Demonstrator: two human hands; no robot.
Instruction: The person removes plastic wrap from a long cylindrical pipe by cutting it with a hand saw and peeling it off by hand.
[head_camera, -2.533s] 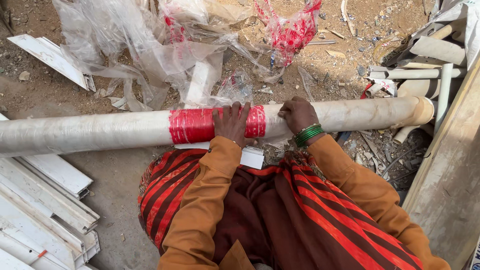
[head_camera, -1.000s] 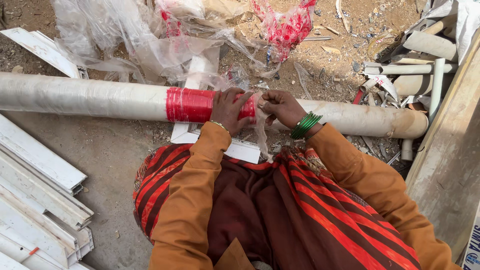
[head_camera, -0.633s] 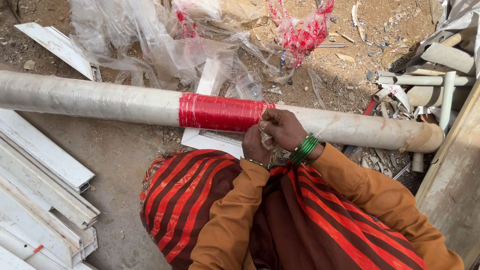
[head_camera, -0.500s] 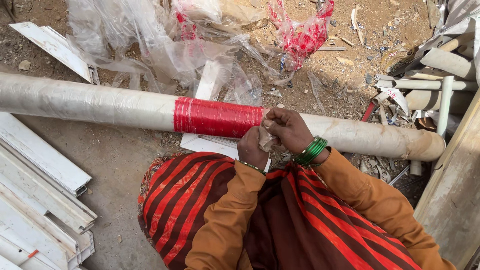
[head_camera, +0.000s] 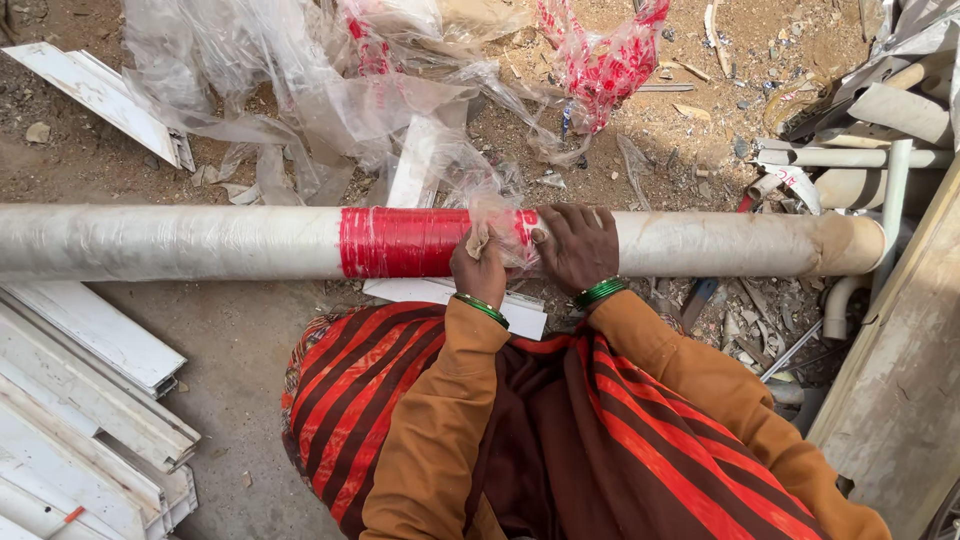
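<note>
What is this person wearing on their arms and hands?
Both arms are covered by long orange-brown sleeves. Each wrist carries green bangles: one on the left hand and a small stack on the right hand. The hands themselves are bare, with no gloves.
</note>
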